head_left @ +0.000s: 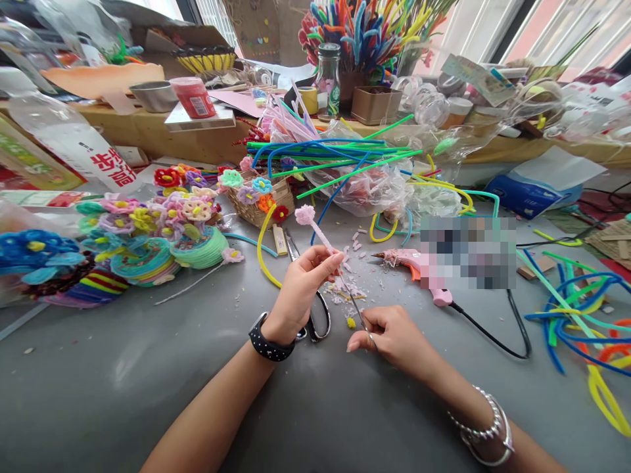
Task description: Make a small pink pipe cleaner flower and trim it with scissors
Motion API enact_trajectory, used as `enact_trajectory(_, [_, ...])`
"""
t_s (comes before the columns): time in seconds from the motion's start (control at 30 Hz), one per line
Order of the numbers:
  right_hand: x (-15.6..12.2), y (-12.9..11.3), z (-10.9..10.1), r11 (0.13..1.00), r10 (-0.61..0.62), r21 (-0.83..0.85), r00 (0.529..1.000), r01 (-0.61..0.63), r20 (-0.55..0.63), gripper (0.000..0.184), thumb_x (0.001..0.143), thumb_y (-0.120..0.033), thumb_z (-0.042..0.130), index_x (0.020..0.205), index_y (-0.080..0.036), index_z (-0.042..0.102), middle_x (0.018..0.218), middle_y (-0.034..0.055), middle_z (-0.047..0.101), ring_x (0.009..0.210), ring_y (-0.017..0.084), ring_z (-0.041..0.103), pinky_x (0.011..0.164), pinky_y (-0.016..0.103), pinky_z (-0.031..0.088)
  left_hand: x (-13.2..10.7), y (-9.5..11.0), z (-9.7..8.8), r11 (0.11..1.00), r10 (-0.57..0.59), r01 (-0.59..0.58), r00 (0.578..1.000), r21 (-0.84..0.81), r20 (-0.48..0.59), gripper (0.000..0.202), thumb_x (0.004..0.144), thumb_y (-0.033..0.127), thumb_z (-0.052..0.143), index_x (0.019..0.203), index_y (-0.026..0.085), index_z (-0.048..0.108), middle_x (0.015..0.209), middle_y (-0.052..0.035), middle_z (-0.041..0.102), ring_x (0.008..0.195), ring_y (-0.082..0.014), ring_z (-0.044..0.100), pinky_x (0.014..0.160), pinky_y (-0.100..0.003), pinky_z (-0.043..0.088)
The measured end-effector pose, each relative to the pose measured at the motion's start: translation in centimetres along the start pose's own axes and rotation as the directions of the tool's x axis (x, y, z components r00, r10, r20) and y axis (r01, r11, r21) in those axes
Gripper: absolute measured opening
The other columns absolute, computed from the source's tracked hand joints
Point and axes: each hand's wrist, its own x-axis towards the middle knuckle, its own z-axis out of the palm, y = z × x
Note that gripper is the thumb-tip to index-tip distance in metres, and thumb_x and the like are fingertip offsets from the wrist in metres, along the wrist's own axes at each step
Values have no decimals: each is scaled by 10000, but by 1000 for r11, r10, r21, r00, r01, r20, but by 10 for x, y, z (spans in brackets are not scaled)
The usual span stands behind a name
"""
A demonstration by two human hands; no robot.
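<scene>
1. Flower [304, 215]: held above the table [197, 368], bloom uppermost, apparently to keep it uncrushed.
2. My left hand [308, 282]: fingertips pinch the stem [321, 236] below the bloom, seemingly for steadiness.
3. My right hand [394, 335]: grasps a thin metal tool [354, 302], slanted toward my left fingertips; type I cannot tell.
4. Scissors [328, 316]: lying beneath my left hand.
5. Glue gun [407, 257]: on its side, right of the scraps [362, 288], presumably within reach.

Left hand [306, 284] was bare, wrist had a black strap [271, 341] with small white dots, silvery edge on the piece at its upper side. Right hand [397, 335] was bare too; wrist carried a silver beaded bracelet [495, 417] plus a smooth, shiny silver bangle [508, 439]. Forearms were uncovered.
</scene>
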Motion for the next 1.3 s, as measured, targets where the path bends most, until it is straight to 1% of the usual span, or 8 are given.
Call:
enact_trajectory(0.13, [1, 1, 1, 1000, -3, 21, 1000, 4, -24, 585, 620, -640, 522, 431, -172, 228, 427, -64, 247, 453, 63, 225, 415, 207, 167, -1, 2, 1, 1000, 4, -4, 1000, -2, -10, 104, 686, 230, 612, 708, 159, 538, 610, 43, 478, 561, -45, 443, 541, -165, 350])
enact_trajectory(0.3, [0, 1, -2, 1000, -11, 20, 1000, 11, 3, 586, 647, -701, 412, 437, -162, 320, 430, -50, 314, 449, 68, 280, 426, 206, 206, -2, 3, 2, 1000, 1, -1, 1000, 14, -9, 121, 676, 242, 617, 703, 157, 536, 606, 41, 484, 553, -50, 444, 534, -172, 351])
enact_trajectory(0.47, [-1, 0, -4, 1000, -22, -21, 997, 24, 79, 639, 591, -787, 310, 484, -158, 331, 475, -50, 295, 479, 73, 261, 425, 208, 171, -2, 4, 2, 1000, -16, 15, 1000, 27, 7, 122, 669, 247, 624, 702, 158, 547, 623, 40, 494, 553, -47, 451, 543, -174, 356])
enact_trajectory(0.6, [-2, -3, -6, 1000, -2, -28, 992, 5, 129, 660, 568, -800, 301, 524, -149, 398, 492, -47, 319, 486, 75, 274, 430, 206, 186, -3, 4, 3, 999, -27, 26, 999, 40, 35, 126, 663, 251, 630, 710, 156, 563, 644, 30, 507, 559, -52, 455, 549, -180, 357])
enact_trajectory(0.73, [-4, -6, -8, 997, -19, -68, 989, 29, 144, 682, 564, -805, 275, 565, -145, 444, 513, -41, 345, 494, 80, 291, 441, 209, 197, -4, 3, 3, 997, -24, 22, 999, 79, 32, 123, 665, 264, 631, 701, 163, 573, 636, 32, 504, 555, -50, 433, 530, -179, 327])
enact_trajectory(0.9, [-3, -6, -6, 999, -24, -44, 992, 29, 121, 645, 566, -788, 337, 524, -150, 420, 490, -49, 307, 485, 77, 266, 430, 209, 175, -5, 4, 3, 993, -32, 28, 999, 117, 36, 112, 664, 267, 632, 693, 171, 583, 618, 41, 494, 521, -42, 378, 495, -185, 278])
enact_trajectory(1.1, [-1, -2, -2, 1000, -5, -10, 1000, 5, 6, 582, 603, -676, 502, 445, -168, 264, 452, -58, 263, 467, 69, 240, 427, 212, 167, -4, 5, 3, 996, -27, 25, 999, 83, 26, 121, 659, 267, 637, 692, 171, 572, 626, 40, 494, 515, -43, 364, 473, -190, 253])
enact_trajectory(1.3, [0, 1, -1, 999, 28, 38, 998, -26, -52, 547, 634, -631, 517, 415, -164, 334, 406, -43, 376, 448, 73, 312, 436, 206, 231, -3, 5, 2, 998, -18, 19, 1000, 53, -8, 122, 652, 256, 644, 680, 169, 564, 604, 47, 474, 506, -39, 352, 462, -184, 243])
